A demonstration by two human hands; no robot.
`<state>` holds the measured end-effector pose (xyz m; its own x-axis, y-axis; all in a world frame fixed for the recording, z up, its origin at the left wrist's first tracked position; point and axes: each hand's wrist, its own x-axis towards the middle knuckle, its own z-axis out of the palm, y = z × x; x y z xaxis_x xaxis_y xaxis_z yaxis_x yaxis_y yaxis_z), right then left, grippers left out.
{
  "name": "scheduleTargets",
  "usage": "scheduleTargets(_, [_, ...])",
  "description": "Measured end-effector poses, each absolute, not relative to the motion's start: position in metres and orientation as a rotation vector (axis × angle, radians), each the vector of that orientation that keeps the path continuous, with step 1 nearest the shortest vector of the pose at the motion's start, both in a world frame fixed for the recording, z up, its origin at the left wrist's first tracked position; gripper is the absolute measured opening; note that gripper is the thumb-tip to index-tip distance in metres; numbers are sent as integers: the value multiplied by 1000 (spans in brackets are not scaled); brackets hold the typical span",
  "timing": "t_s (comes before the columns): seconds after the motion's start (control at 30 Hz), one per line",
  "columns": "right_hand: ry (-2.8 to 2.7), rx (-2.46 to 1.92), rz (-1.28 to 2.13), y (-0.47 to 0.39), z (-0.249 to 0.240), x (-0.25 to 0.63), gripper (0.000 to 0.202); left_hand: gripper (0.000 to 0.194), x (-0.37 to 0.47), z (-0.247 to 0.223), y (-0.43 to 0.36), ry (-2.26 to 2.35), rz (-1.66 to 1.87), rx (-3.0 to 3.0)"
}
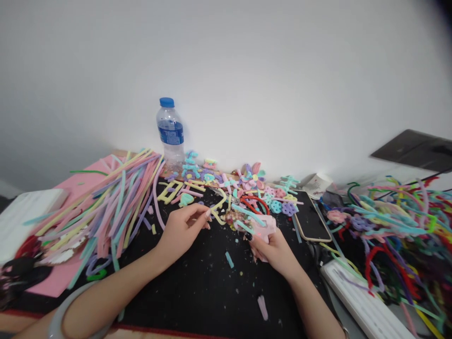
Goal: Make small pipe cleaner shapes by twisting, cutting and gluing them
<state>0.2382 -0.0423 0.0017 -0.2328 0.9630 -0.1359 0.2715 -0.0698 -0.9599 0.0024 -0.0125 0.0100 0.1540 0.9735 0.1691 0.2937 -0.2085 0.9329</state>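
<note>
My left hand [189, 226] is closed in a pinch, thumb against forefinger, at the end of a bent yellow pipe cleaner [219, 204]. In my right hand [270, 249] is a pale pink hot glue gun [264, 227] with a small red light; the fingers wrap round it. Its front end points left, toward a lumpy, shiny amber patch [233, 219]. Light blue pipe cleaner pieces [249, 214] lie across the front of the gun and partly hide it. Behind both hands, pipe cleaner flowers [254, 177] and cut pieces crowd the black mat [197, 292].
A large bundle of pastel pipe cleaners [120, 202] lies on the left over a pink sheet [58, 282]. A water bottle [170, 134] stands by the wall. To the right are a phone [312, 219], a white power strip [363, 296] and a tangled pipe cleaner heap [395, 221].
</note>
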Motion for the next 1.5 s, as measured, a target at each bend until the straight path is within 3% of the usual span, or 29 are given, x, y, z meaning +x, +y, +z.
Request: scheduleTargets(1.5, [-1594,-1413,1241,-39,3,243,38,20,-1,7,-8,1224,1147,1492])
